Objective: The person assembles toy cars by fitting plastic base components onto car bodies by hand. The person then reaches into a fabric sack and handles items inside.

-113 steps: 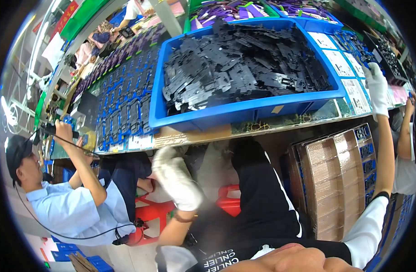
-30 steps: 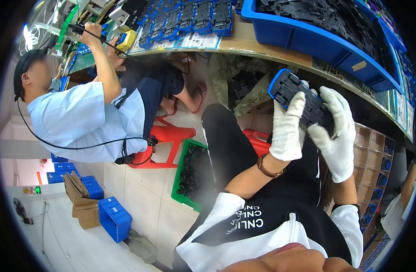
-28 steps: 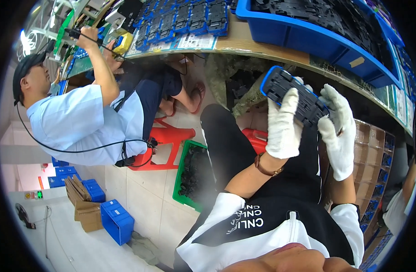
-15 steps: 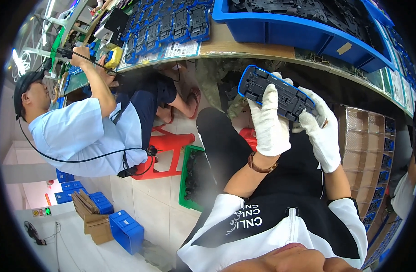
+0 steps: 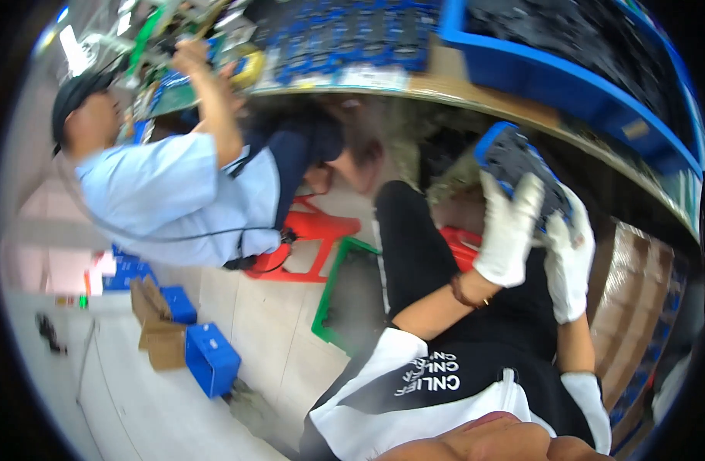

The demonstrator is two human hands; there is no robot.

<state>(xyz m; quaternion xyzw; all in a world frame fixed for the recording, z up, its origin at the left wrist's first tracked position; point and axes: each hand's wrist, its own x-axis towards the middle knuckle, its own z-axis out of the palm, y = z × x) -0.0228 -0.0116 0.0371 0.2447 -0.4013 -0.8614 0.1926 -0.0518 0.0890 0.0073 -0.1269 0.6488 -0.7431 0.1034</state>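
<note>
At far left, a co-worker in a light-blue short-sleeved shirt faces the bench. Next, on the floor: an open green plastic crate, contents too blurred to identify. Beyond it, on the bench, oblong blue-and-black plastic units lie in close rows; judged by likeness to the held piece, these are done.

The white-gloved left hand is closed on a blue-edged oblong unit with a black moulded face, thumb across that face. The unit is tilted, above the lap and in front of the bench edge. It appears largely assembled; blur hides whether every part is seated. The white-gloved right hand has its fingers curled against the unit's near end.

At right, a large blue plastic bin holds loose black parts, presumably work outstanding.
</note>
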